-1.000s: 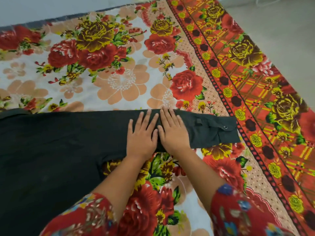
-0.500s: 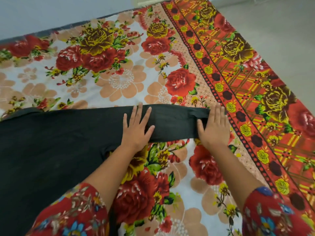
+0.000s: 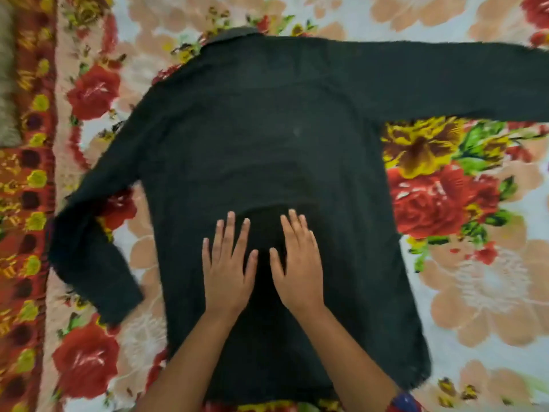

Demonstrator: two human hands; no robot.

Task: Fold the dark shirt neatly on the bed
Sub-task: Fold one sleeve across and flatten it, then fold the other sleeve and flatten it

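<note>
Pressing our left hand [image 3: 227, 272] and right hand [image 3: 297, 263] flat on the dark shirt [image 3: 267, 129], grip released, fingers straight. Matte woven cloth, collared, spread on floral-print bed [image 3: 475, 278].

I am looking down into a home bedroom: a bed [image 3: 481, 295] is filling the view, wearing a floral sheet [image 3: 89, 93] of red roses and peach blossoms with a red patterned border [image 3: 29, 179], and a dark shirt [image 3: 267, 129] is lying spread flat across it.

Dark shirt [image 3: 267, 144] on floral bed [image 3: 475, 292].
</note>
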